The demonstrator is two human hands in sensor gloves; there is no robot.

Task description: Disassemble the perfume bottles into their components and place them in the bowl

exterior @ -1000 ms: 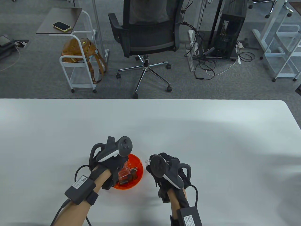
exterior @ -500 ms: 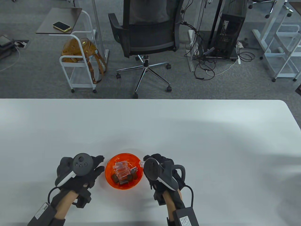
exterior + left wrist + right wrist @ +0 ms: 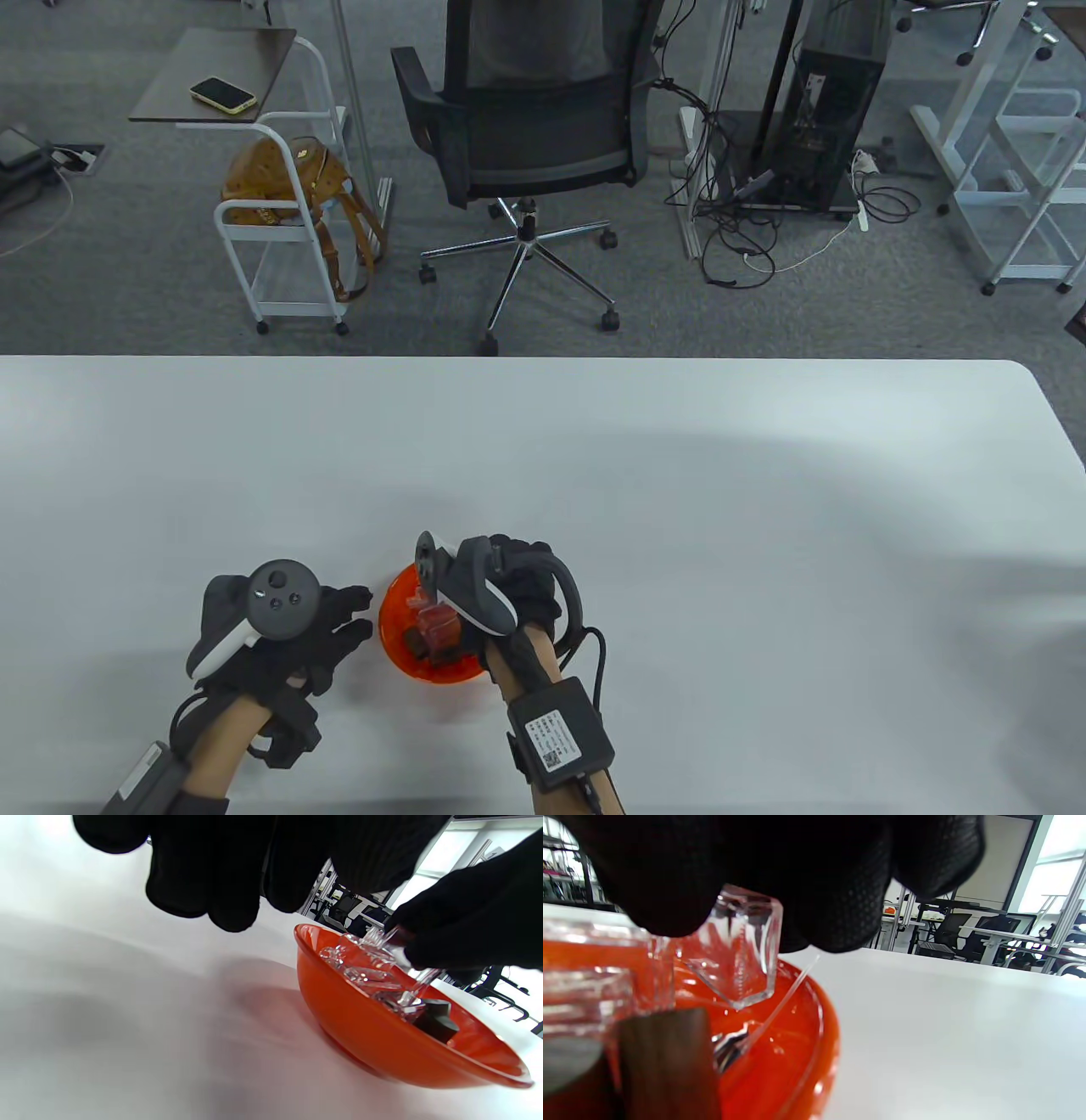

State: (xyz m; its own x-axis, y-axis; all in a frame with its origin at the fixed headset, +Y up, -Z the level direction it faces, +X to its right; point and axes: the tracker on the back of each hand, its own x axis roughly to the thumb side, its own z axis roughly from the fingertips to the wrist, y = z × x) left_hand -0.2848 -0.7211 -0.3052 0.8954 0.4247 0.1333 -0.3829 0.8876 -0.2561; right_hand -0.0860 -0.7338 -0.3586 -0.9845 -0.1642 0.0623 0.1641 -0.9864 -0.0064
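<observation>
Your right hand (image 3: 509, 594) pinches the clear sprayer piece (image 3: 738, 955) directly over the bowl (image 3: 394, 632); left hand (image 3: 280, 628) relaxed, just left of it.

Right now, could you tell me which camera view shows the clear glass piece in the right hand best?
The right wrist view: the clear glass piece fills the frame, pinched under the right hand above the orange bowl. The left wrist view shows it blurred; the table view hides it.

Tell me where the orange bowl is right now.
In the table view the orange bowl sits near the table's front edge, between the hands: left hand beside it, right hand over it.
</observation>
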